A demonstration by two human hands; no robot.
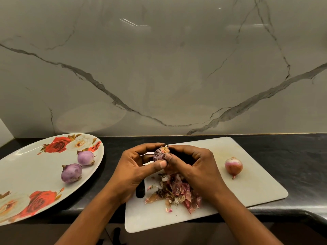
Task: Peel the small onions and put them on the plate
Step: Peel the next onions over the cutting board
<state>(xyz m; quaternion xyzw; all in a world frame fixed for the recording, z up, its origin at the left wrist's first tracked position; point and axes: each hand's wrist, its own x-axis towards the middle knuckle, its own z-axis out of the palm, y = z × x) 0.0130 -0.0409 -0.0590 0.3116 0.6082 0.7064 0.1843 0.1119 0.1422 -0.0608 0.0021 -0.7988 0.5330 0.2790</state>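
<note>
Plate (26, 165) sits far left on the bench (300, 156). Two done on it: near peeled onion (71, 172) and far peeled onion (85, 157), just beside each other.

Left hand (134, 167) is curled round the held onion (159, 154), thumb and fingers pinching it, root tuft up, above the cutting board (247, 188). Right hand (196, 165) closes in from the other side, thumb and fingertips pinching skin near the root end. Both wrists angle inward.

My read: mid-peel on onion three, some dry skin looks left on it. Peel pile (177, 193) lies on the board right under my hands. The unpeeled onion (233, 166) waits on the board to the right, well apart from my hands.

Next: strip the rest, drop the skin on the pile, carry the onion left to the plate. Firm grip needed, since a bare onion is likely slick.
</note>
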